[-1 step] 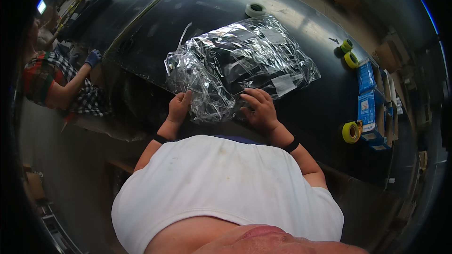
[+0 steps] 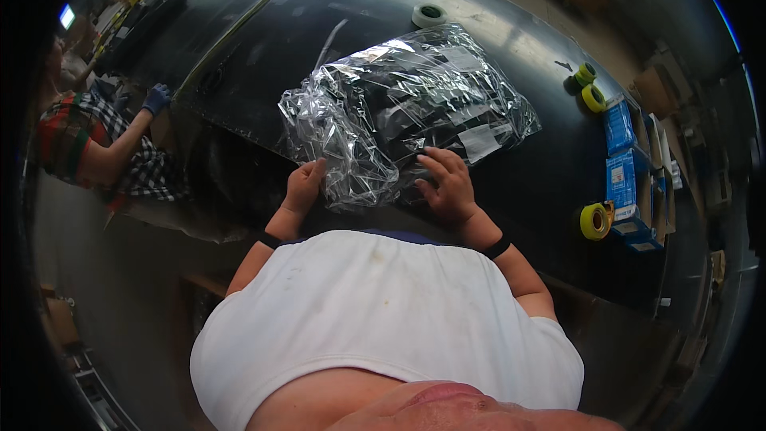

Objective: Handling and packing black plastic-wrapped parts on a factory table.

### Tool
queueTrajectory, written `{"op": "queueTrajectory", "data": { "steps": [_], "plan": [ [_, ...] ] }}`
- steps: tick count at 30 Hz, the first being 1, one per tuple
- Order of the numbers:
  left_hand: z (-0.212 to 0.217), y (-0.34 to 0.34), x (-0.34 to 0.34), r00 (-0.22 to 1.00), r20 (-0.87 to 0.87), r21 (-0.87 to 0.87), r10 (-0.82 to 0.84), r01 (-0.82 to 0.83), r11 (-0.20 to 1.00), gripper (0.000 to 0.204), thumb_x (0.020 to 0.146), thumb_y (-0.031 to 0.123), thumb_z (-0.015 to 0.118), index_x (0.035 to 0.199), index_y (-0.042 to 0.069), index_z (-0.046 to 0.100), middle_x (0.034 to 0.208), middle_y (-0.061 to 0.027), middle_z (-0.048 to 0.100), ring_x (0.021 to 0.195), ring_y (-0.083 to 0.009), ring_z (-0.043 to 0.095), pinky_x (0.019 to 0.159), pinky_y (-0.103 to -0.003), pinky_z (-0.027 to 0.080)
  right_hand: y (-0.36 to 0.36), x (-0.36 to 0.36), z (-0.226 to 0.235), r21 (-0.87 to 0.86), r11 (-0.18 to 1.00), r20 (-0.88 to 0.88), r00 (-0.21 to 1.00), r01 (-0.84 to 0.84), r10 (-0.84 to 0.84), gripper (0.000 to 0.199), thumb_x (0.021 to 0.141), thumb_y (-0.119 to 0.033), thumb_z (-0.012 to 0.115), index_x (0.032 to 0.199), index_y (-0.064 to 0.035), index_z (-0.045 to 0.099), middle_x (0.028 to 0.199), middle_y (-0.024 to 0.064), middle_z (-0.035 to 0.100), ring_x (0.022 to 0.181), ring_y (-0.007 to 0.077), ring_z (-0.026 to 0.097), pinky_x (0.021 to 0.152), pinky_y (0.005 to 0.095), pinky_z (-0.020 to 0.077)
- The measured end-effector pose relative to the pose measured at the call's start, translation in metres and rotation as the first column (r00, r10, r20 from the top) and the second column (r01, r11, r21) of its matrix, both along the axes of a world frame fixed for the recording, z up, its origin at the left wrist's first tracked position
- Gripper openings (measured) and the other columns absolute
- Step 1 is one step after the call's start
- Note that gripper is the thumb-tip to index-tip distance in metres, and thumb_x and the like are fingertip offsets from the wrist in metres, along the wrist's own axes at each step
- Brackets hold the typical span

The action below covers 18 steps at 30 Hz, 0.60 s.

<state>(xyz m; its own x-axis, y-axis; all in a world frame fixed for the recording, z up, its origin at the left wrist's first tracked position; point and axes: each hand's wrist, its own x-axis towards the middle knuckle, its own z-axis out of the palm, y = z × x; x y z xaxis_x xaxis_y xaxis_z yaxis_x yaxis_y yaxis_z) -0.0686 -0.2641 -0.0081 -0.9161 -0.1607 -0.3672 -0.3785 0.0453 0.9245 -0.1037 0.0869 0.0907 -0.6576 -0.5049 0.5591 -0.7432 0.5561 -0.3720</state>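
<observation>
A crumpled bag of clear, shiny plastic film (image 2: 447, 84) lies on the dark table in front of me. Dark contents and pale patches show through it. Its loose, bunched end (image 2: 343, 144) is nearest my body, toward the left. At that end's left edge my left hand (image 2: 303, 185) is closed, thumb and fingers pinching the film. My right hand (image 2: 448, 187) is at the near side of the bag, fingers spread and slightly bent, fingertips close to the film. Whether they touch it I cannot tell.
A pale tape roll (image 2: 429, 16) lies beyond the bag. On the right are yellow-green tape rolls (image 2: 593, 98), a tape dispenser (image 2: 597, 221) and blue cardboard boxes (image 2: 622, 183). At the left, a co-worker's gloved hand (image 2: 157, 98) rests by the table edge.
My right hand has shifted slightly to the right, its fingers a little farther from the bunched film. My left hand stays where it was.
</observation>
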Motion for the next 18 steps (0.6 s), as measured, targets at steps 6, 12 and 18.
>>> {"op": "queueTrajectory", "data": {
  "steps": [6,12,18],
  "plan": [
    [0.036,0.049,-0.002,0.977,-0.134,0.409,-0.166,0.208,0.889,0.071,0.098,0.037,0.053,0.151,0.003,0.022,0.147,-0.0163,0.038,0.133,-0.0257,0.041,0.105,-0.035,0.036,0.107,-0.050,-0.050,0.046,0.914,0.083,0.910,0.404,-0.406,0.056,0.084,-0.025,0.069,0.130,-0.0001,0.049,0.131,0.0225,0.050,0.123,0.0399,0.046,0.106,0.0453,0.0355],
    [-0.016,0.032,-0.002,0.987,-0.123,-0.018,-0.100,0.099,0.995,0.091,0.084,0.039,0.071,0.147,-0.007,0.025,0.146,-0.0249,0.038,0.134,-0.0325,0.040,0.110,-0.038,0.034,0.196,-0.140,-0.073,0.077,0.669,0.369,0.602,0.739,-0.708,0.071,0.086,-0.040,0.069,0.136,0.0019,0.043,0.136,0.0214,0.046,0.127,0.0406,0.044,0.103,0.0477,0.0405],
    [-0.011,0.039,0.060,0.997,-0.045,-0.164,0.060,-0.067,0.984,0.093,0.076,0.038,0.079,0.142,-0.009,0.035,0.139,-0.0254,0.047,0.128,-0.0322,0.048,0.107,-0.036,0.038,0.255,-0.235,-0.121,-0.206,0.389,0.978,0.184,0.898,0.093,0.057,0.087,-0.055,0.063,0.124,-0.0121,0.057,0.107,0.0073,0.064,0.091,0.0274,0.063,0.067,0.0450,0.0542]
  ]
}}
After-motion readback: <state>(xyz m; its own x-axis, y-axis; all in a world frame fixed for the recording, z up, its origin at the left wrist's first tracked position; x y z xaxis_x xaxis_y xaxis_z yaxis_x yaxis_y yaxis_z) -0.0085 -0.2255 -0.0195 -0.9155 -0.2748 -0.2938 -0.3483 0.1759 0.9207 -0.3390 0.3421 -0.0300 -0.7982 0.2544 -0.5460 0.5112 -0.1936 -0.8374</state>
